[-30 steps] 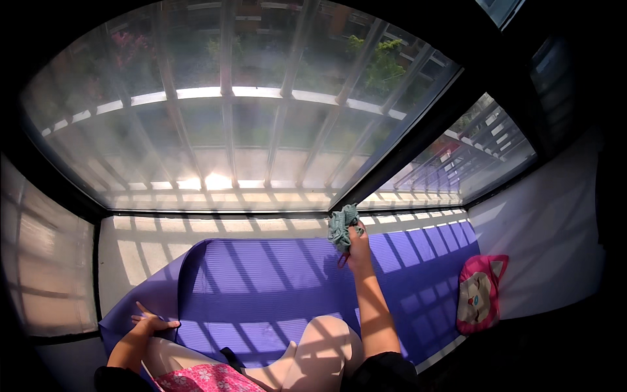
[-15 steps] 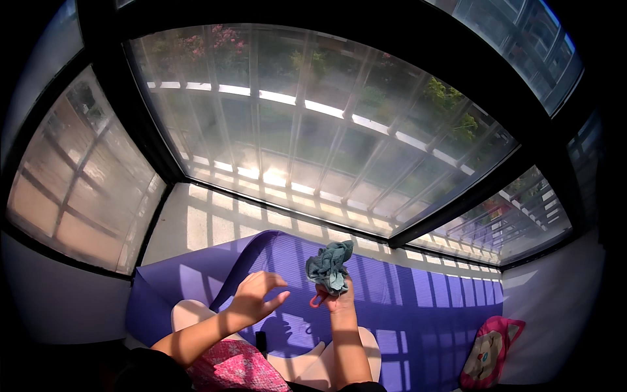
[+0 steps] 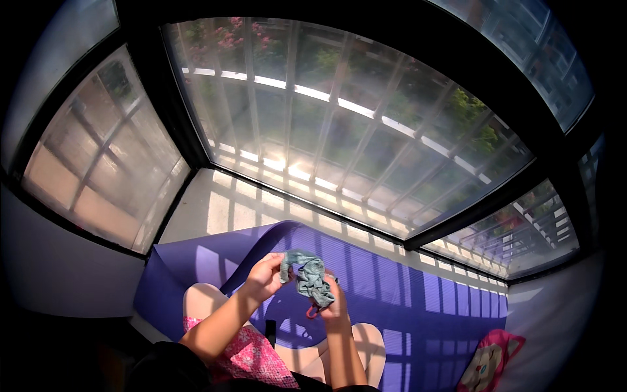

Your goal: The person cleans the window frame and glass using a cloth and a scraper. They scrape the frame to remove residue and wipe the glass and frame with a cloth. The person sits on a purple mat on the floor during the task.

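Observation:
Between my two hands is a crumpled grey-green cloth (image 3: 312, 279), bunched thick on the right and stretched into a narrower band on the left. My left hand (image 3: 264, 277) pinches that left end between thumb and fingers. On the other side, my right hand (image 3: 336, 302) is closed round the bunched part, its fingers partly hidden by the fabric. A small red loop (image 3: 313, 313) sticks out below the cloth beside my right hand; what it belongs to is hidden. All this is held above my crossed legs and a purple mat (image 3: 424, 320).
The mat curls up at its far left edge. A pink bag-like item (image 3: 486, 360) with a cartoon face lies at the right by the wall. A dark narrow object (image 3: 271, 332) is near my legs. Black-framed windows (image 3: 326, 130) with bars outside enclose the ledge (image 3: 225, 202).
My left hand, open and apart from the cloth before, has moved in and taken hold of its left end. The cloth is now pulled out leftward and held lower. The view has shifted slightly.

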`<state>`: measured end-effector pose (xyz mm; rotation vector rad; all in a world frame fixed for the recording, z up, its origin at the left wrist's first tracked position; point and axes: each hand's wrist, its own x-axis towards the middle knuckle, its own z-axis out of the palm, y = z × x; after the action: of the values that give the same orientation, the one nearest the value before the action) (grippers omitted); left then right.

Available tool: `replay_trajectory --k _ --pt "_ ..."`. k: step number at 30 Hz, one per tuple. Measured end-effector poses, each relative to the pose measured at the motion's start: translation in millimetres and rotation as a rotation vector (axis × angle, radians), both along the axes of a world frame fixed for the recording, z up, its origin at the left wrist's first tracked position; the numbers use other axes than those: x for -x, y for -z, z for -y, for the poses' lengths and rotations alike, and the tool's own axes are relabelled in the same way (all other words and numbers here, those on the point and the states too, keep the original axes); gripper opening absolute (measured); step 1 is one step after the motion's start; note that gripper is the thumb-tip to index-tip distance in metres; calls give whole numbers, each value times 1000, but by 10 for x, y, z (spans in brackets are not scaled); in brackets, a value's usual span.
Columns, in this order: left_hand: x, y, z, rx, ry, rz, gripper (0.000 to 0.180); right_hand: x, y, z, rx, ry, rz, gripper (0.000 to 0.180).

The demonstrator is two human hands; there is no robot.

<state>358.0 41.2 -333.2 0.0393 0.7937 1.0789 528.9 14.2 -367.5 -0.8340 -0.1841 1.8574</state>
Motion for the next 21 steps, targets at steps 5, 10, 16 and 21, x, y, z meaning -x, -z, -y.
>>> replay_trajectory --k 5,10,16,21 --pt "188 243 127 -149 177 -169 15 -51 59 68 23 -5 -359 28" --pt "-48 -72 295 -142 241 -376 15 89 93 72 -104 221 230 28" --pt "-365 136 616 -291 285 -633 14 150 -54 197 -132 8 159 32" --pt "-295 168 587 -240 -57 -337 11 45 -134 218 -75 62 135 37"
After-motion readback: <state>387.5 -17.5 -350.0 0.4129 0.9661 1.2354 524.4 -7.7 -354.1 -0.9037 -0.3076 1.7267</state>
